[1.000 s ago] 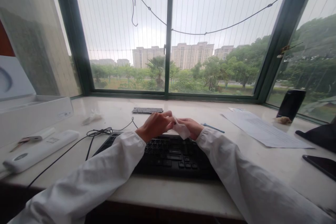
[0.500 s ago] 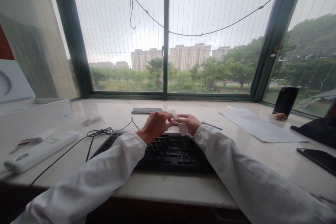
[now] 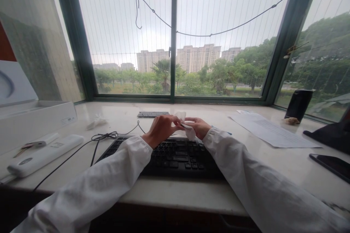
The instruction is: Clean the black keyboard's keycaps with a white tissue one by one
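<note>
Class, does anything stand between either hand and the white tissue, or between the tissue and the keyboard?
Nothing visible does. The left hand and right hand both touch the white tissue, and no object shows between it and the black keyboard below.

White tissue (image 3: 190, 132), thin, crumpled, slightly see-through up top, pinched near its middle between left hand (image 3: 160, 129) and right hand (image 3: 201, 129), one end poking up past the fingertips, other end drooping, over far side of black keyboard (image 3: 180, 162)

No legible text. Unreadable print: label (image 3: 68, 120) on white box (image 3: 35, 117), 9 o'clock; long white device (image 3: 45, 156), 8 o'clock; paper sheet (image 3: 270, 131), 3–4 o'clock.
</note>
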The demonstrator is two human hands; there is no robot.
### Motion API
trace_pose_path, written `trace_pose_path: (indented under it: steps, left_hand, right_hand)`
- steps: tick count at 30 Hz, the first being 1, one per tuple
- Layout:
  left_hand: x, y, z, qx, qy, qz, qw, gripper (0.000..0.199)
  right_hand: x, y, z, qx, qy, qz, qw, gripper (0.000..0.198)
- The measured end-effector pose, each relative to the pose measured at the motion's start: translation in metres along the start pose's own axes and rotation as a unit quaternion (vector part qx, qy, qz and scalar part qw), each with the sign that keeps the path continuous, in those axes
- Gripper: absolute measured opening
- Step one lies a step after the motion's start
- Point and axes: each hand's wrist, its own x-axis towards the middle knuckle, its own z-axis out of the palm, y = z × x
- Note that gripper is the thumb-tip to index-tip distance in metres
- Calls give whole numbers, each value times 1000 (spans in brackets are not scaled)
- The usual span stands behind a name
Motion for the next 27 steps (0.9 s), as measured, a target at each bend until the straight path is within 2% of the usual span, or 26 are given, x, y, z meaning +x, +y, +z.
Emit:
trace_pose_path:
  steps: [6,12,17,21,27]
  left_hand:
    - [0,2,-1,-25,-11,15,1000,27]
    - [0,3,0,-47,-18,11,999,27]
    - [1,3,-1,-56,-7,8,998,25]
    - [1,5,-2,-59,2,1,998,26]
    - [1,5,-2,-74,-3,3,997,27]
  right_hand:
    - [0,4,2,-18,37,-5,999,32]
    - [-1,5,5,-25,32,-30,999,37]
    - [0,1,0,-59,69,-37,995,45]
    - [-1,-1,-4,-80,52,-62,993,52]
    - [-7,-8,-1,-112,78,-54,989,42]
